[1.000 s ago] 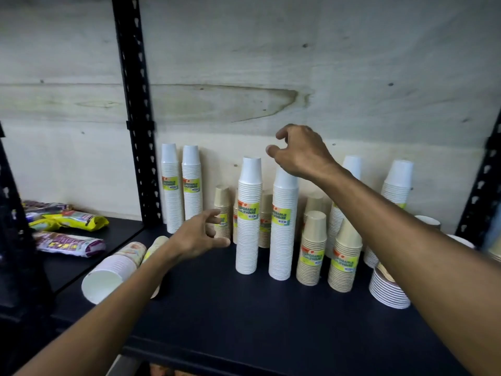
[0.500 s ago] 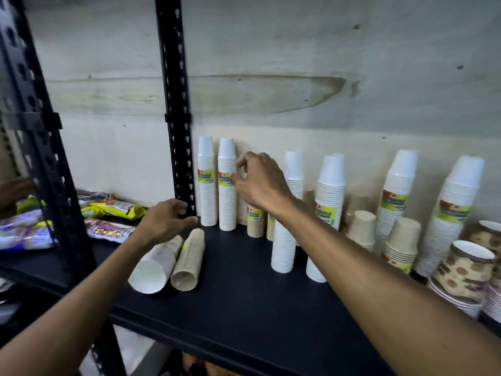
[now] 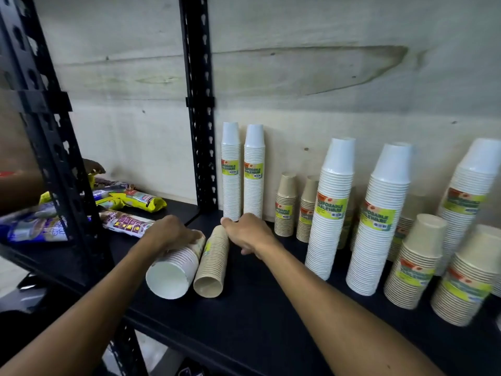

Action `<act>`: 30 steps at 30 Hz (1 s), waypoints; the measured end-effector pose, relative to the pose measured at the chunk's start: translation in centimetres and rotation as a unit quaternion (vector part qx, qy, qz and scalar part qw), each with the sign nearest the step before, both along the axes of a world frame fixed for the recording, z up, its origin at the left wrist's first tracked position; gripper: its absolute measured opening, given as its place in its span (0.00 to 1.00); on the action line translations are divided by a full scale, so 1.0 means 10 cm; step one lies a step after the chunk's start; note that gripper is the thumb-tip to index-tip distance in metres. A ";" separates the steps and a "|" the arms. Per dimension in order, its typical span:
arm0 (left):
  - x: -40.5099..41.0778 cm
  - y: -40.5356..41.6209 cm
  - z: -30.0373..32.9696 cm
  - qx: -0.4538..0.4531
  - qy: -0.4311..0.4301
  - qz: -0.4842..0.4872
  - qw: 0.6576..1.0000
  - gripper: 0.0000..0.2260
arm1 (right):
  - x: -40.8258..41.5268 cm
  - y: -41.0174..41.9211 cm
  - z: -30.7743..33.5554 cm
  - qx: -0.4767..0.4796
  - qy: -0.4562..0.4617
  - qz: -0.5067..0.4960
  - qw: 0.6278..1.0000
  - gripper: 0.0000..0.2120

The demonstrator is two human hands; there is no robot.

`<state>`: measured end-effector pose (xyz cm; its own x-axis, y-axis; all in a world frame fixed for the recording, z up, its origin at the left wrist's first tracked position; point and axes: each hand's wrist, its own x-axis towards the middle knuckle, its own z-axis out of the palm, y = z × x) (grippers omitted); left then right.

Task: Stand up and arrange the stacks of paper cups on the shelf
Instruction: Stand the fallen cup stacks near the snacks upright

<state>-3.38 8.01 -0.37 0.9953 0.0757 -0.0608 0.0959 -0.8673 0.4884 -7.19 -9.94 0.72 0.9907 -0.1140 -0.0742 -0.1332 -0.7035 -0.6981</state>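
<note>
Forearms reach in from the bottom of the head view toward a black shelf (image 3: 244, 321), where two stacks of paper cups lie on their sides at about 9 o'clock of centre, open mouths facing the camera. The left hand (image 3: 168, 234) curls over the far end of the white fallen stack (image 3: 173, 270), gripping it. The right hand (image 3: 248, 234) rests its curled fingers on the far end of the brown fallen stack (image 3: 212, 263), just beside the white one; how firmly it grips cannot be told. Both stacks touch the shelf along their length.

Farther back, at 12 o'clock, two tall white stacks (image 3: 242, 172) stand upright against the wall beside a black upright post (image 3: 199, 104); short brown stacks (image 3: 284, 207) stand to their right, and more white and brown stacks (image 3: 379, 221) fill the 3 o'clock side. Snack packets (image 3: 130, 198) lie at 9 o'clock on the neighbouring shelf.

By the look of it, the step in hand is righting the two toppled stacks. The next move likely calls for tipping each onto its wide rim without letting the nested cups slide apart.
</note>
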 end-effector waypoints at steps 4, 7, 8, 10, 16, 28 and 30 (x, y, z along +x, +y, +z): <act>0.08 0.00 -0.02 0.041 0.040 -0.005 0.998 0.22 | 0.10 0.13 -0.16 0.078 0.045 -0.021 0.996 0.29; 0.06 0.00 -0.03 0.022 0.053 0.002 0.998 0.24 | 0.15 0.20 -0.23 0.095 0.053 -0.027 0.994 0.28; 0.07 0.01 -0.04 0.009 0.057 0.005 0.998 0.24 | 0.17 0.22 -0.25 0.092 0.054 -0.031 0.994 0.27; 0.09 0.05 -0.05 -0.011 0.060 0.009 0.998 0.24 | 0.21 0.23 -0.29 0.098 0.058 -0.037 0.993 0.25; 0.05 0.05 -0.03 -0.140 0.008 -0.003 0.990 0.17 | 0.15 0.06 -0.23 0.254 0.097 -0.043 0.961 0.12; -0.09 -0.34 0.09 -0.321 -0.136 -0.221 0.911 0.18 | 0.00 -0.52 -0.04 0.268 -0.147 0.008 0.952 0.31; -0.10 -0.34 0.07 -0.308 -0.141 -0.231 0.912 0.17 | -0.05 -0.56 -0.02 0.257 -0.183 0.036 0.948 0.28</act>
<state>-4.34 4.61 0.33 0.8949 -0.3181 0.3129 -0.4150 -0.3361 0.8455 -7.66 -15.54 0.49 0.9644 -0.0882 0.2492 0.2199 -0.2554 -0.9415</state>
